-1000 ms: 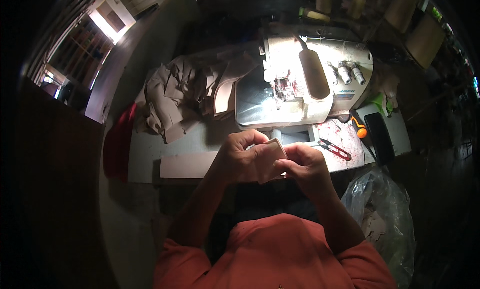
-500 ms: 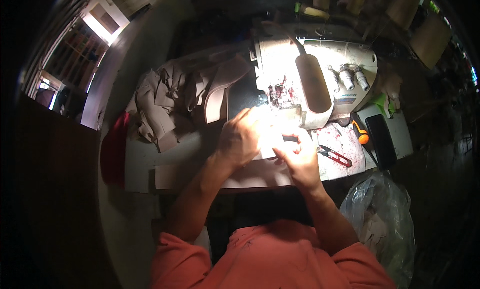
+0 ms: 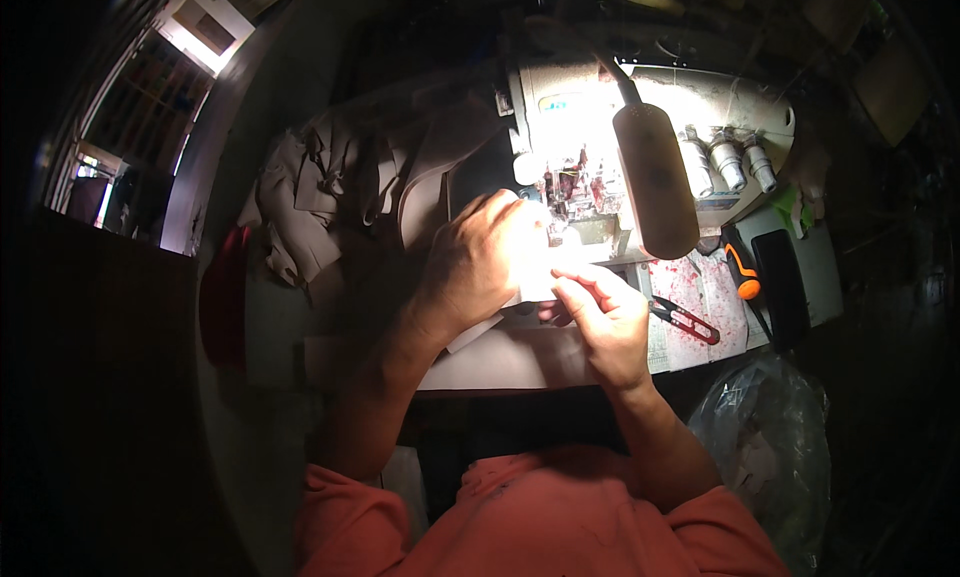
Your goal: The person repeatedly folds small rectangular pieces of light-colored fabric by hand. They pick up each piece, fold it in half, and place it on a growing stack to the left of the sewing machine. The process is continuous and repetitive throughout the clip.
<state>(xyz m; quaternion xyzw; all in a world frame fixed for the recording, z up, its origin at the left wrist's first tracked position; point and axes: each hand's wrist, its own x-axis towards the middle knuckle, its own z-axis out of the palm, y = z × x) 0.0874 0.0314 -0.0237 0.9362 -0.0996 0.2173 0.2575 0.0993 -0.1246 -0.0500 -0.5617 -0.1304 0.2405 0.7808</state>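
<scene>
A small pale fabric piece (image 3: 537,280), washed out by glare, lies between my hands just in front of the sewing machine's needle area. My left hand (image 3: 478,255) is closed on the fabric's left side, knuckles up; its fingertips are lost in the bright light. With thumb and fingers, my right hand (image 3: 612,322) pinches the near right edge of the same piece. The white sewing machine (image 3: 750,112) stands beyond both hands, its metal looper parts (image 3: 580,187) exposed. Over it hangs a long lamp head (image 3: 655,182).
Cut fabric pieces (image 3: 310,212) are heaped at the left, and a long pale strip (image 3: 510,367) lies along the front edge. Right of my hand are red-handled thread snips (image 3: 688,322), an orange-handled tool (image 3: 745,282) and a dark phone (image 3: 780,277). A clear plastic bag (image 3: 770,427) hangs below.
My right hand has shifted slightly right and down, its pinch still on the fabric. The left hand stays over the piece. The whole view has shifted a little, so machine and lamp appear farther right.
</scene>
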